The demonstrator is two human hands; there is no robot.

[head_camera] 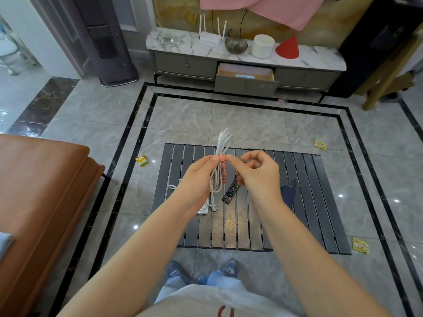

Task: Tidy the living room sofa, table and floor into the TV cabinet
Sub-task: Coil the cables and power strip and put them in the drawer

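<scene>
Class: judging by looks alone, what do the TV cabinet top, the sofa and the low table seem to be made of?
TV cabinet top: marble or a marble-look slab, white with grey veins, slightly glossy.
Sofa: leather or imitation leather, smooth brown with a soft sheen and stitched seams.
Low table: dark slats, perhaps painted metal or wood; the reflections suggest a satin finish.

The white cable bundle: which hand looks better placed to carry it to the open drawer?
Probably the left hand: its fingers already grip the cable bundle, while the right hand only pinches it at the top.
</scene>
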